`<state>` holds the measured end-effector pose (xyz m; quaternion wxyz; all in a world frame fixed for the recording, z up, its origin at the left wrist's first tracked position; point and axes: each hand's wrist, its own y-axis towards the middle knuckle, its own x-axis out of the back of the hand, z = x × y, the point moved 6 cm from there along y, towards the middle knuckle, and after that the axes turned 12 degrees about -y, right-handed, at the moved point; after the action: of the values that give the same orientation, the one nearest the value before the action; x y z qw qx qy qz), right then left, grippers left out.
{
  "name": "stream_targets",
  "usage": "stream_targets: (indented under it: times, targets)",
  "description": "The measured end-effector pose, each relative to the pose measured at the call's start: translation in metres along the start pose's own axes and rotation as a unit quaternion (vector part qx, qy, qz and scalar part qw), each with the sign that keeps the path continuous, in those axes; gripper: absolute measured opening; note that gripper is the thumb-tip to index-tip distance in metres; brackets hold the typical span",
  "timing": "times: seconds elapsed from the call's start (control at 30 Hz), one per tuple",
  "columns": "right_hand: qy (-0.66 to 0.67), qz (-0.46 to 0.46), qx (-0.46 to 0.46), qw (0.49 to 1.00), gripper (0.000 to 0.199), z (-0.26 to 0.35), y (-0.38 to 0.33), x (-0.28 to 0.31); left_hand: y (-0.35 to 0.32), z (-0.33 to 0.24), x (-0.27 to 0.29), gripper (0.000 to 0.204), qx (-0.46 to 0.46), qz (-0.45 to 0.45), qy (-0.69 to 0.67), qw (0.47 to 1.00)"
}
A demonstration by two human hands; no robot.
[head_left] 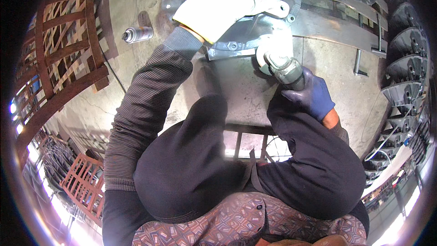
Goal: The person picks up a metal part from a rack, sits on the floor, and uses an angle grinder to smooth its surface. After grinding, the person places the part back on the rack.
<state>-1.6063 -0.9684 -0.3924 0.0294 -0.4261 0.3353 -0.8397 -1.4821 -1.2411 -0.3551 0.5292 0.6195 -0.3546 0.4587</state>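
A grey metal casting (234, 45) with bolt holes and raised ribs lies at the top middle, in front of my knees. My left hand (218, 7), in a white glove with a yellow cuff edge, is closed over its upper part; bright glare washes out the finger detail. My right hand (312, 94), in a blue glove, is wrapped round the handle of an angle grinder (289, 70). The grinder's head is beside the casting's near right edge, lit very brightly. Whether its disc touches the metal I cannot tell.
A spray can (137, 34) lies on the concrete floor to the left. Rusty metal racks (68, 45) rise along the left side. Stacked grey castings (405, 68) line the right, with more at the top right. A metal bar (358, 64) stands near them.
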Motion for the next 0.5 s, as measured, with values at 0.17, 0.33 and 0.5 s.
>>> stream_targets:
  times: [0.17, 0.33, 0.5]
  targets:
    - [-0.019, 0.002, -0.004, 1.000, 0.086, 0.005, 0.007, -0.001, 0.005, -0.010, 0.022, 0.023, -0.027, 0.020, -0.076, 0.997]
    - [-0.021, -0.010, 0.001, 1.000, 0.086, 0.003, 0.005, -0.002, 0.011, -0.011, 0.030, 0.025, -0.019, 0.026, -0.100, 0.994]
    - [-0.031, -0.014, 0.009, 0.999, 0.086, 0.004, 0.008, -0.002, 0.011, -0.009, 0.027, 0.026, -0.013, 0.057, -0.125, 0.990]
